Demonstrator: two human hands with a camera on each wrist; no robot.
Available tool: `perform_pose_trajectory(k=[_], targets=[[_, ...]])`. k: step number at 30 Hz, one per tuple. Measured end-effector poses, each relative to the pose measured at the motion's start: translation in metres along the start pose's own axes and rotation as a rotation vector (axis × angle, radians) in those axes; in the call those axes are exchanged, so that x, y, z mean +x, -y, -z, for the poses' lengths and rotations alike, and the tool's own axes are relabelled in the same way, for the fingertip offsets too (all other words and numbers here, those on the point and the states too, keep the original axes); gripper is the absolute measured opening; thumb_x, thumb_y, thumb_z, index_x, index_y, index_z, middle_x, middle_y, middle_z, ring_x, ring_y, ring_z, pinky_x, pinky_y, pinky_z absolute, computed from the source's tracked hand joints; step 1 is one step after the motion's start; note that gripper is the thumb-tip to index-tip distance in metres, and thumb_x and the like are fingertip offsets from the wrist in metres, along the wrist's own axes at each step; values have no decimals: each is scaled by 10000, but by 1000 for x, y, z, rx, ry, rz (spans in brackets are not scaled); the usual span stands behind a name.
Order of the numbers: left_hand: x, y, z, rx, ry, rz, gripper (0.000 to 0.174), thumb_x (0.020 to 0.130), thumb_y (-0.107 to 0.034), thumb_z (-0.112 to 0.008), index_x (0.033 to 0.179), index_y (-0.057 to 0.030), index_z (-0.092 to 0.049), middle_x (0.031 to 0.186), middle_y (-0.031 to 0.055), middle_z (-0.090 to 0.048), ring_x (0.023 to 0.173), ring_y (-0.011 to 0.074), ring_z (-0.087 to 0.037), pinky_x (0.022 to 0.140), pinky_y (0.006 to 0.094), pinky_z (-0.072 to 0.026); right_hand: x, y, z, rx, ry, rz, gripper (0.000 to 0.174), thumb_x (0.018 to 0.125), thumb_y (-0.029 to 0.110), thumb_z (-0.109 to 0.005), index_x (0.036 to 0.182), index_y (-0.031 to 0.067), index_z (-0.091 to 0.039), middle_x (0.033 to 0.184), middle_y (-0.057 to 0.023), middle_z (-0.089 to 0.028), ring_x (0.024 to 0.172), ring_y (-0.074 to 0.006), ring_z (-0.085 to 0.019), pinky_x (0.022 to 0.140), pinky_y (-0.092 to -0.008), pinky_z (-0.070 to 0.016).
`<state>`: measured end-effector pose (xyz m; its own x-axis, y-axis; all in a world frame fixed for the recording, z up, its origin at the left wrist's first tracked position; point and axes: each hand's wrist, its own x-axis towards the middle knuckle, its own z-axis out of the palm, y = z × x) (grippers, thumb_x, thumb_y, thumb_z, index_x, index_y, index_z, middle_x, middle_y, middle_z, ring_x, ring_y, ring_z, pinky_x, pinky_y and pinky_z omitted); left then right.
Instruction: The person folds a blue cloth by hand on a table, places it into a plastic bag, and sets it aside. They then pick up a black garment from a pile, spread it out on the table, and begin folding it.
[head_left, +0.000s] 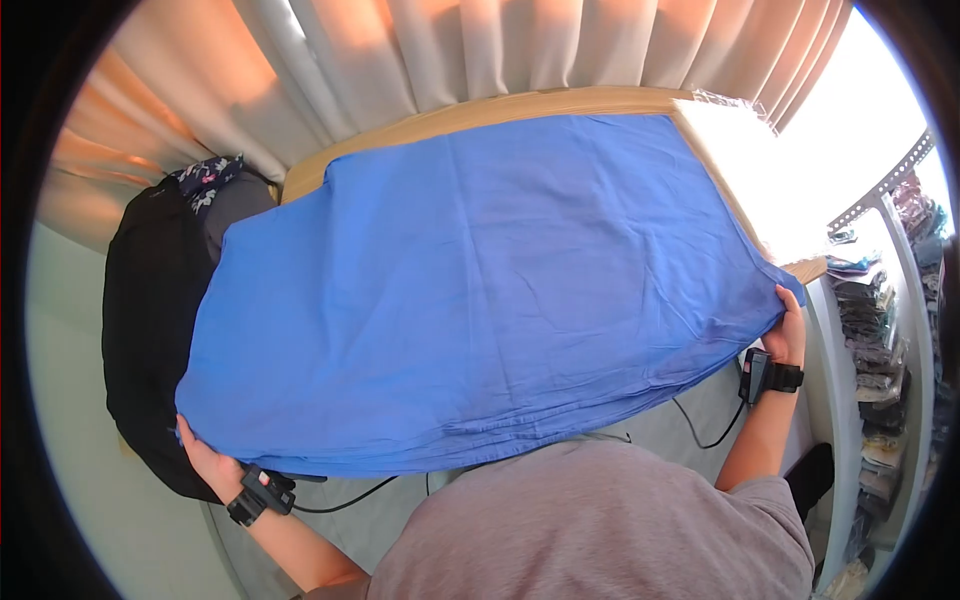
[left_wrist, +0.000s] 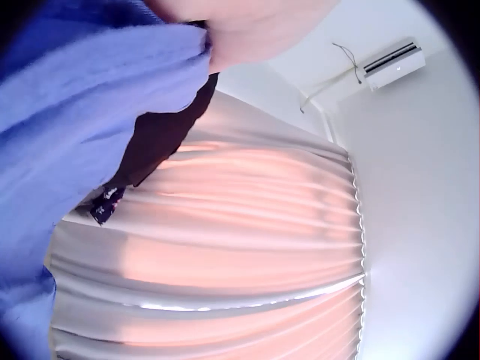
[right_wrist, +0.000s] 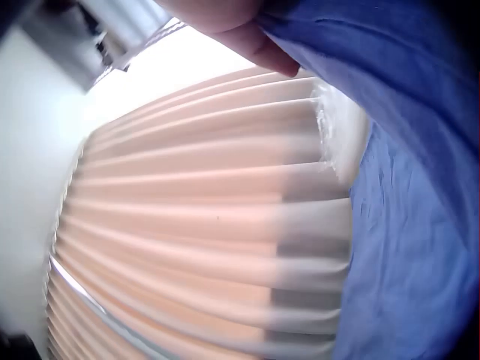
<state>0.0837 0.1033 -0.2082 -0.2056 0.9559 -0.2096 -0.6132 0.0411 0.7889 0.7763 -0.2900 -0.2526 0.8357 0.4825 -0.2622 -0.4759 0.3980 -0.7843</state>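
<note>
A large blue cloth (head_left: 480,270) with faint fold creases is spread wide over a wooden-edged table, and its near edge sags in several layers toward my body. My left hand (head_left: 208,462) grips the near left corner, thumb over the fabric. In the left wrist view the cloth (left_wrist: 82,112) bunches up against that hand (left_wrist: 255,26). At the near right corner my right hand (head_left: 788,330) pinches the fabric, its fingertips partly hidden. The right wrist view has the cloth (right_wrist: 405,225) hanging in folds beside the fingers (right_wrist: 259,49).
Behind the table (head_left: 520,103) hang pale curtains (head_left: 440,50). A black covered item (head_left: 150,320) stands at the left with a flowered cloth (head_left: 208,180) on top. Clear plastic wrap (head_left: 730,150) lies at the back right. Shelves of packed goods (head_left: 875,350) line the right side.
</note>
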Motion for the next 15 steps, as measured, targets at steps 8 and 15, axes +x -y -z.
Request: perform_pose_trajectory(k=[8,15], targets=[[-102,69,-178,272,337,-172,452,925,-299,-526,1185,68,-480,1173,137,-552,1037,224,-556,897,331,-444,-63,-35,-162,-236,126,310,295,830,62,-594,1102,-33,-531,1006,-89,-614,893,-182,-603,781,-296,-499],[-152,217,-208,827,914,-102,333,887,-273,-589,1027,28,-597,651,-28,-526,619,61,-459,555,255,-396,-71,-155,-199,-750,595,157,264,716,70,-708,883,1,-515,724,16,-468,673,-75,-430,599,-227,-379]])
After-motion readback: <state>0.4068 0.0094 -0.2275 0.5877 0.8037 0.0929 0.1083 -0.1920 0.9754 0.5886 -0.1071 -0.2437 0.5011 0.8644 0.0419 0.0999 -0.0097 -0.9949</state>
